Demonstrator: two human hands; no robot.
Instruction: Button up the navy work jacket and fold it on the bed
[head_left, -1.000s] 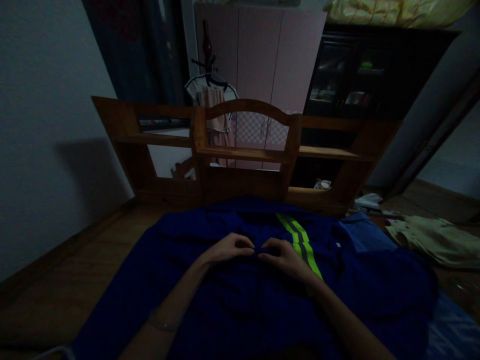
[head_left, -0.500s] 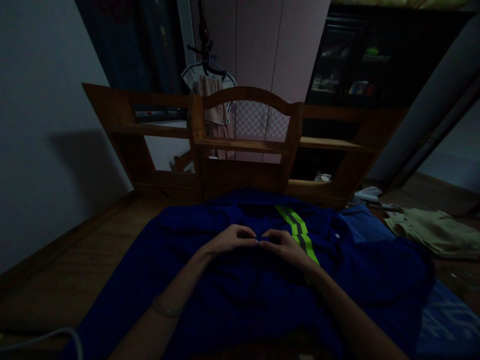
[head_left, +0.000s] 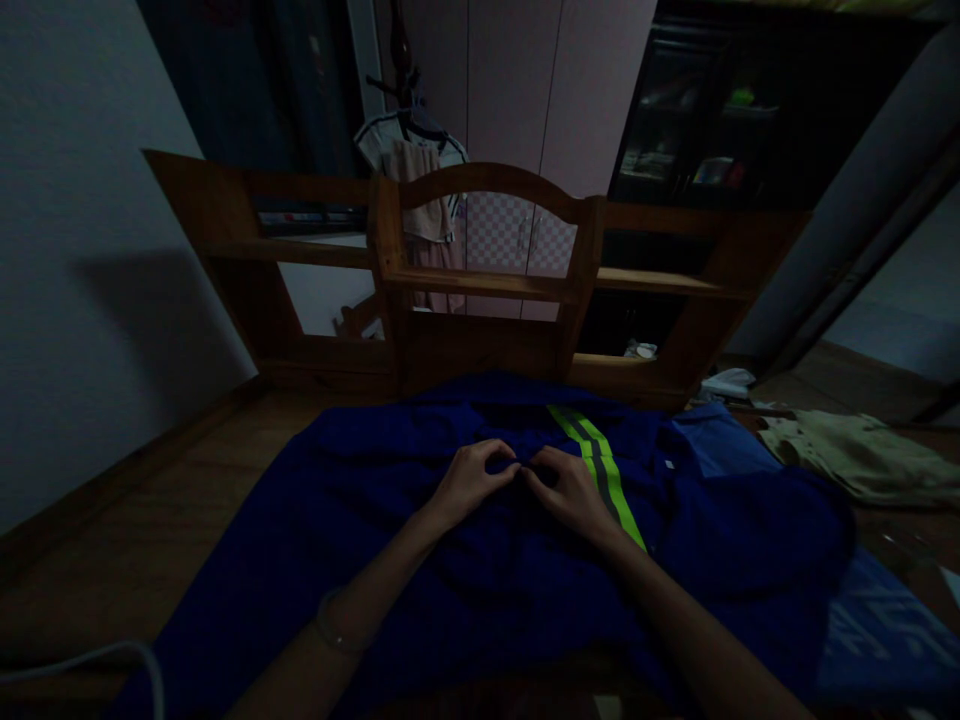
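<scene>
A dark blue work jacket (head_left: 360, 500) with a yellow-green and grey reflective stripe (head_left: 600, 465) lies spread out in front of me. Over its middle, my left hand (head_left: 476, 478) pinches the blue cloth between thumb and fingers. My right hand (head_left: 566, 488) faces it, also pinching the cloth, just left of the stripe. The fingertips of both hands nearly meet. Any small part between them, such as a button, is too dark to make out. A bracelet (head_left: 337, 630) circles my left wrist.
Behind the jacket stands a wooden headboard with shelves (head_left: 480, 285). To the right lie a blue printed bag (head_left: 885, 620) and folded beige cloth (head_left: 862, 455). A white cable (head_left: 112, 650) curves at the lower left; a wall (head_left: 90, 320) rises on the left.
Both hands have shifted slightly up on the jacket, and their fingers have closed more tightly toward the thumbs. The camera view has moved a little.
</scene>
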